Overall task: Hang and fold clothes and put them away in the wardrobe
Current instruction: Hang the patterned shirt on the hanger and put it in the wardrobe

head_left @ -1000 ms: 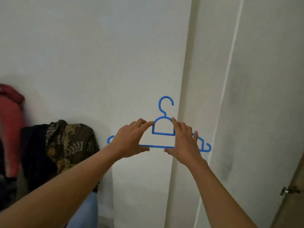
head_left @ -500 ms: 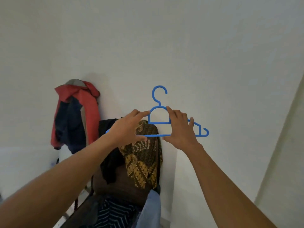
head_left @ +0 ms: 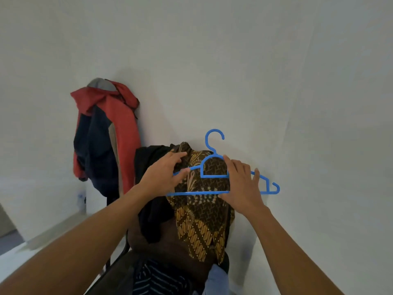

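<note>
Hanger [head_left: 213,177] of blue plastic is held upright in the air, hook up. The left hand [head_left: 163,177] has its grip closed on the left shoulder, the right hand [head_left: 242,186] on the right side. A batik shirt [head_left: 200,220] hangs draped just behind it.

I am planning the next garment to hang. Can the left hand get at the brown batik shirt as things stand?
Probably yes. The left hand is just in front of the batik shirt with nothing between them. It pinches the blue hanger, though, so the right hand would have to hold that alone.
</note>
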`<state>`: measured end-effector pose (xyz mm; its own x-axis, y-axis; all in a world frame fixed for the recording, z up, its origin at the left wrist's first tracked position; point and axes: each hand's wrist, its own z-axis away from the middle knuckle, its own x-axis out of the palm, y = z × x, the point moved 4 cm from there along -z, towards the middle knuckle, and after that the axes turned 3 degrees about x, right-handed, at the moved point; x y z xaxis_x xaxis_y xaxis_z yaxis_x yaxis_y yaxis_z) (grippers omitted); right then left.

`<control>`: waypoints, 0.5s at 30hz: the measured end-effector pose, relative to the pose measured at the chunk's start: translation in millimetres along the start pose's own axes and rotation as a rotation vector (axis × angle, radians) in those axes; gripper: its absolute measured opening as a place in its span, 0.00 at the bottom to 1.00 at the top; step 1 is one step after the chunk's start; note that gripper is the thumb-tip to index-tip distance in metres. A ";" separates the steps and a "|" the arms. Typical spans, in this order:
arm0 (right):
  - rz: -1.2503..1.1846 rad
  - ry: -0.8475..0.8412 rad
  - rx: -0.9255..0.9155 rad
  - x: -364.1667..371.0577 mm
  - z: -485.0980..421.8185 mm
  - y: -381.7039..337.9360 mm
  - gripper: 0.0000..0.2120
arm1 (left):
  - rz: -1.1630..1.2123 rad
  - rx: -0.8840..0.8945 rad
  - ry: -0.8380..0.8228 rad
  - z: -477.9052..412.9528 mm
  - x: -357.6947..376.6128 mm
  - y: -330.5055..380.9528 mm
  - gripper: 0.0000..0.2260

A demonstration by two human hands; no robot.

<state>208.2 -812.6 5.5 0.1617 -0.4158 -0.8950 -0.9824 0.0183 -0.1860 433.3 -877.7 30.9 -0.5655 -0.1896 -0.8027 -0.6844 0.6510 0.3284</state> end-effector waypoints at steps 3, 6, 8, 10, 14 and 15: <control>-0.026 -0.019 -0.001 31.9 -38.0 18.7 0.52 | -0.004 -0.100 0.002 -43.8 27.8 -33.8 0.22; -0.033 -0.046 0.005 58.6 -67.0 34.6 0.52 | 0.000 -0.195 -0.002 -94.5 52.2 -70.1 0.21; -0.040 -0.060 0.011 73.8 -80.4 45.2 0.52 | 0.020 -0.268 0.025 -122.9 65.0 -91.8 0.21; -0.032 -0.064 0.013 87.1 -91.5 55.4 0.51 | 0.020 -0.333 0.032 -147.2 77.2 -108.5 0.22; -0.015 -0.066 -0.020 106.3 -103.3 68.4 0.53 | 0.064 -0.455 -0.097 -179.4 98.4 -129.3 0.28; -0.006 -0.056 -0.037 110.2 -104.5 70.5 0.54 | 0.053 -0.472 -0.132 -183.4 102.8 -133.4 0.29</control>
<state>147.0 -952.1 -63.8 0.1719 -0.3638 -0.9155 -0.9840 -0.0187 -0.1773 382.1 -1118.8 -4.1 -0.5628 -0.0512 -0.8250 -0.8075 0.2473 0.5355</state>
